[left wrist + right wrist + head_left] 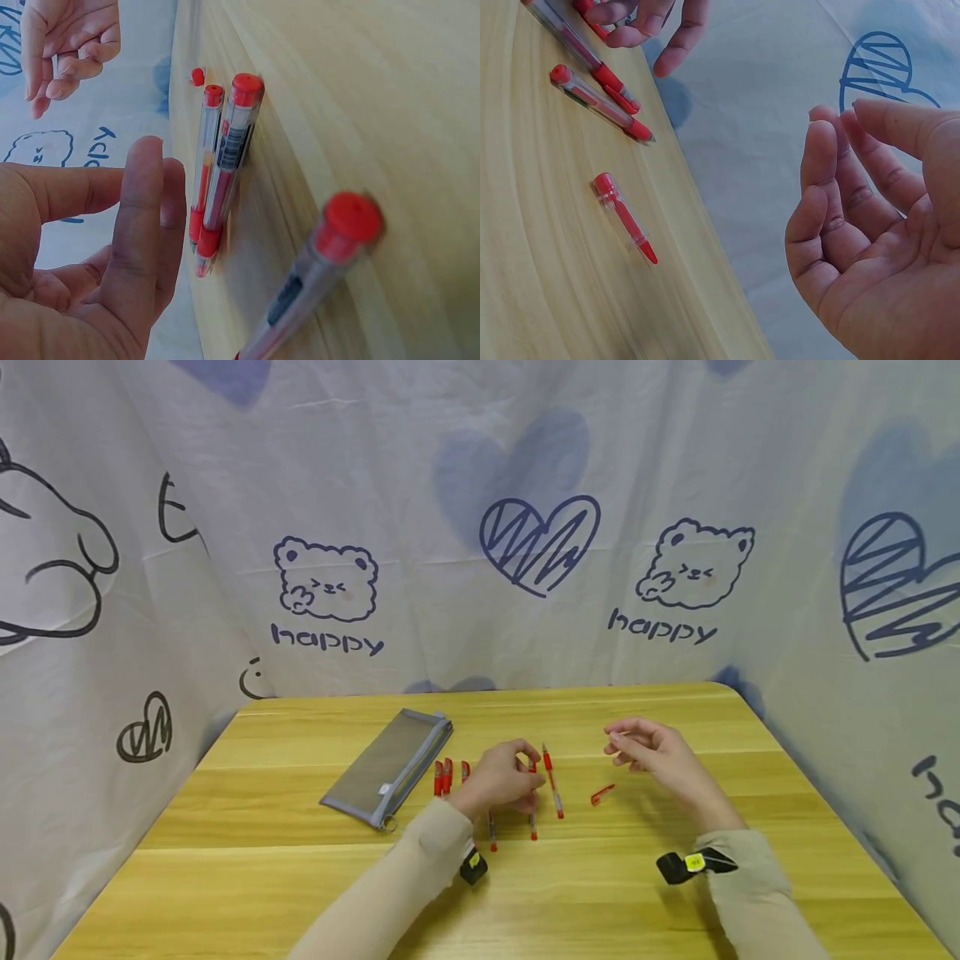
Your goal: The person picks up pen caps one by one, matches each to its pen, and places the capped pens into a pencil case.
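My left hand (501,778) hovers over a row of red pens, its fingers loosely bent with nothing between them. Just beneath it lies a capped red pen (533,827), partly covered by the hand. To the right of that is an uncapped red pen (554,789), its tip bare and pointing away from me. A loose red pen cap (602,794) lies on the table farther right; the right wrist view shows this cap (627,216) up close. My right hand (660,760) is raised beyond the cap, fingers relaxed and holding nothing.
Left of the pens lies a grey mesh zip pouch (382,764) with a ring at its near corner. Several more capped red pens (447,772) lie between the pouch and my left hand. A printed cloth (435,610) hangs behind the wooden table (585,893).
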The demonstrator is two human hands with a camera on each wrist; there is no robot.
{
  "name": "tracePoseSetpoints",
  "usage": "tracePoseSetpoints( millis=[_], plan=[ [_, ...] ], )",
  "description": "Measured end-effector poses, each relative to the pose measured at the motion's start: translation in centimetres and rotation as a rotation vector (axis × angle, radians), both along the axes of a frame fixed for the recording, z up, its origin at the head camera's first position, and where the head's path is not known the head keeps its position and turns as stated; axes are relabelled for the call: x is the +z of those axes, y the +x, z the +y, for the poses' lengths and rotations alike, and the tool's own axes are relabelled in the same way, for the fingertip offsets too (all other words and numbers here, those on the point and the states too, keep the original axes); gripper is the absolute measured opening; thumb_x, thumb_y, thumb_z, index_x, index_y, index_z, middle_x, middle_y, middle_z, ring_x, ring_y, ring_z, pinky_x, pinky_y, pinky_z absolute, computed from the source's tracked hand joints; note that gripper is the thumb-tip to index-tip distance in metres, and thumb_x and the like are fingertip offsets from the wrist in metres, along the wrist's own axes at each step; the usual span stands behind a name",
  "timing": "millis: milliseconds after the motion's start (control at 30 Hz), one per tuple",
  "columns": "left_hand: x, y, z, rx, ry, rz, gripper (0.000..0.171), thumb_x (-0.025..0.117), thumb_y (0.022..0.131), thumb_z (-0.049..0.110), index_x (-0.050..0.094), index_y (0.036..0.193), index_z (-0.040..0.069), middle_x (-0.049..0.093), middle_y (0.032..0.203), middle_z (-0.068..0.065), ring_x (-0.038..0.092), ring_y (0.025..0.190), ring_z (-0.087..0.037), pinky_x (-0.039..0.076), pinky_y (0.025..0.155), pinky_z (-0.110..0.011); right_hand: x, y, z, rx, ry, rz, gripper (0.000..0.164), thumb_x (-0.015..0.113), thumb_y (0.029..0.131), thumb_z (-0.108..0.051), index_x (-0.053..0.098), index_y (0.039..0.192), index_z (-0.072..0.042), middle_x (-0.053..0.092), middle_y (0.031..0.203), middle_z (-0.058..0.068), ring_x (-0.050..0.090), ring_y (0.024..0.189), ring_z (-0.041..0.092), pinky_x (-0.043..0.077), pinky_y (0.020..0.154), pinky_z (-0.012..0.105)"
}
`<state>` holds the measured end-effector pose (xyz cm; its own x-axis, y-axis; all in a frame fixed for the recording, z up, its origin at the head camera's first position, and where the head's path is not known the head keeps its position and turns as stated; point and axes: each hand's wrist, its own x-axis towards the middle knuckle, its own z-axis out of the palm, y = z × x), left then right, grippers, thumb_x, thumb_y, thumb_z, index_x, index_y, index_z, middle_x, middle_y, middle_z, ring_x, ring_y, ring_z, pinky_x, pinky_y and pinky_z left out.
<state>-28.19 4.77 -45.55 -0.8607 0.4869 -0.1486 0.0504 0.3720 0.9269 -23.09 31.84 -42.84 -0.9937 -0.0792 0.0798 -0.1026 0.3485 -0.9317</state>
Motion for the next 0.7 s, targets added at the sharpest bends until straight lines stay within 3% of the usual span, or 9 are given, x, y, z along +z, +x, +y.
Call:
tracePoseSetpoints(
  millis=[300,533,700],
  plan=[
    [-0.1,-0.1,1.3,0.039,-0.045,-0.024,0.036,0.074,0.101,0.008,0.061,0.134,0.003,0.068,0.084,-0.012,0.069,0.06,-0.017,0.067,0.064,-0.037,-0.1,0.0,0.7,-0.015,-0.008,-0.015,0.042,0.06,0.112,-0.027,0.06,0.14,0.004,0.077,0.107,-0.001,0.072,0.092,0.009,0.059,0.083,0.028],
    [-0.3,-0.3,2.1,0.06,-0.098,0.031,0.036,0.074,0.098,0.004,0.062,0.132,0.002,0.066,0.069,-0.008,0.065,0.051,-0.015,0.065,0.058,-0.035,-0.1,0.0,1.0,-0.011,-0.013,-0.019,0.041,0.06,0.112,-0.027,0.06,0.14,0.003,0.076,0.104,-0.004,0.071,0.09,0.006,0.059,0.082,0.028],
    [-0.2,-0.3,2.5,0.055,-0.145,0.086,0.038,0.076,0.096,0.004,0.062,0.13,0.002,0.062,0.069,-0.007,0.064,0.05,-0.014,0.061,0.054,-0.031,-0.1,0.0,1.2,-0.008,-0.011,-0.019,0.04,0.059,0.112,-0.027,0.06,0.14,0.003,0.075,0.105,-0.004,0.072,0.092,0.009,0.059,0.083,0.028]
  ],
)
